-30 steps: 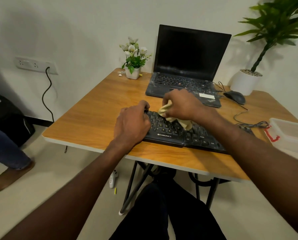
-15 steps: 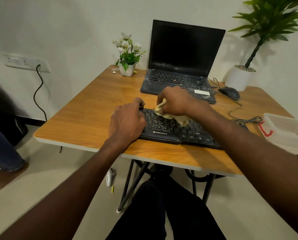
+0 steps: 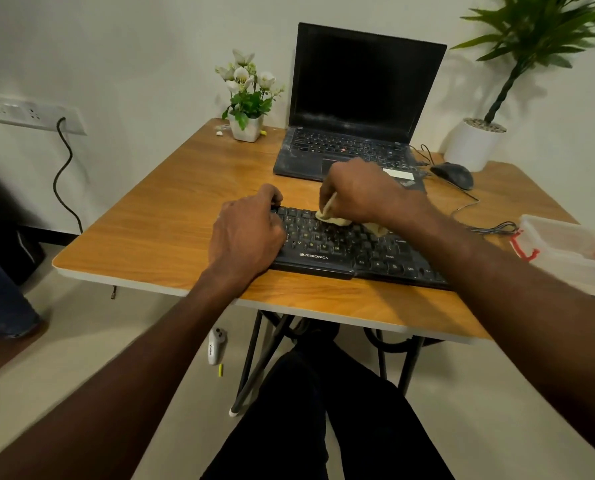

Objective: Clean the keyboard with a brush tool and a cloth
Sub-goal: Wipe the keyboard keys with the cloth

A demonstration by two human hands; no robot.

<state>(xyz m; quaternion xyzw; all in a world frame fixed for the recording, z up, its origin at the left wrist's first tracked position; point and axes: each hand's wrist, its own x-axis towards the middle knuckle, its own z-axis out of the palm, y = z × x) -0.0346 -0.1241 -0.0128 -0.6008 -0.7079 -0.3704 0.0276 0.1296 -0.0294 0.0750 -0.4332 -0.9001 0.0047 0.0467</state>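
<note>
Wooden table [image 3: 157, 237] at frame centre holds the Zebronics keyboard [image 3: 341, 247]; left hand [image 3: 245, 237] grips its end, right hand [image 3: 361, 192] bunches the cloth [image 3: 334, 220] on upper keys. Hard rubbing may snag keycaps.

A wood-grain counter [image 3: 157, 216] on dark folding legs fills the middle of the frame. On it: a black keyboard [image 3: 341, 249] near the front edge, an open laptop [image 3: 354, 98] behind it at upper centre, a small white pot of flowers [image 3: 245, 98] to the laptop's left, a mouse [image 3: 453, 174] and a large potted plant [image 3: 476, 140] at upper right, and a clear plastic box [image 3: 573, 251] at the right edge.
</note>
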